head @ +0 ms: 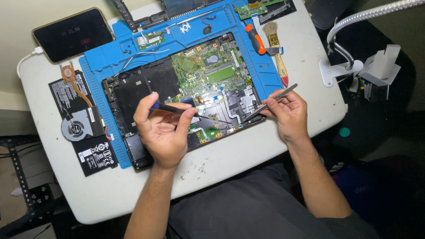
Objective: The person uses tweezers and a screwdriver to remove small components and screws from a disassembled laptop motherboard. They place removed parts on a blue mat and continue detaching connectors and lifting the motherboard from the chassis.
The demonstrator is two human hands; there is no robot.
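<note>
An opened laptop base (137, 90) with a green motherboard (208, 66) lies on a blue repair mat (110, 57). My left hand (161, 128) is closed around a thin dark screwdriver (195, 114) whose tip points right over the lower board area. My right hand (287, 113) pinches grey metal tweezers (270, 102), their tips angled down-left toward the laptop's lower right corner. Both tool tips sit close together above the small green boards near the front edge.
A phone (73, 34) on a cable lies at the top left. A flat black battery (95, 157), cooling fan (77, 127) with copper heat pipe, orange-handled screwdriver (256, 39), brush (274, 44) and loose boards surround the mat. A gooseneck lamp (354, 26) stands right.
</note>
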